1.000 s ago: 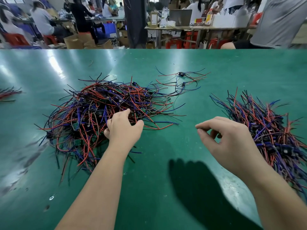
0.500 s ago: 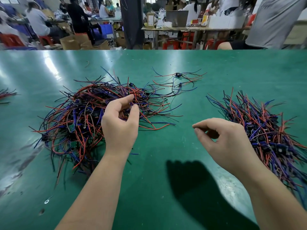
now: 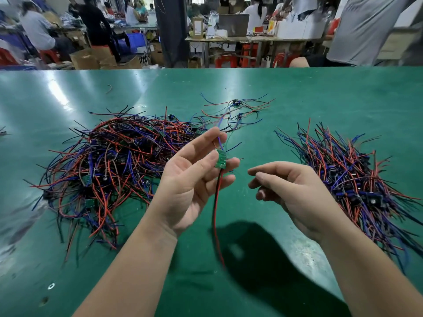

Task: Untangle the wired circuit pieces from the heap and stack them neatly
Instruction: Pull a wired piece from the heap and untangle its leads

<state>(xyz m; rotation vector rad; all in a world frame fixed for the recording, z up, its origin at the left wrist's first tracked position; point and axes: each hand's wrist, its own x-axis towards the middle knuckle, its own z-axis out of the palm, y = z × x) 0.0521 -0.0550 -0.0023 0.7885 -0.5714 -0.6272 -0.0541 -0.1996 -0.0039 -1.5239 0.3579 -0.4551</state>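
A tangled heap [image 3: 119,161] of red, blue and black wired circuit pieces lies on the left of the green table [image 3: 320,99]. A combed stack [image 3: 357,177] of the same pieces lies at the right. My left hand [image 3: 192,184] is raised palm up over the table's middle and pinches one small green circuit board [image 3: 220,159] at its fingertips; blue wires rise from the board and a red and black pair hangs down to the table. My right hand [image 3: 295,195] hovers just to its right, fingers loosely curled, holding nothing.
Two loose wired pieces [image 3: 235,110] lie behind the heap. A few wire ends [image 3: 2,131] show at the left edge. Beyond the table's far edge are people, workbenches, boxes and red stools. A small ring-shaped bit [image 3: 51,286] lies near the front left.
My left hand has lifted out of the heap, turned palm up and moved right, carrying one circuit piece free with its wires trailing. My right hand has barely moved.
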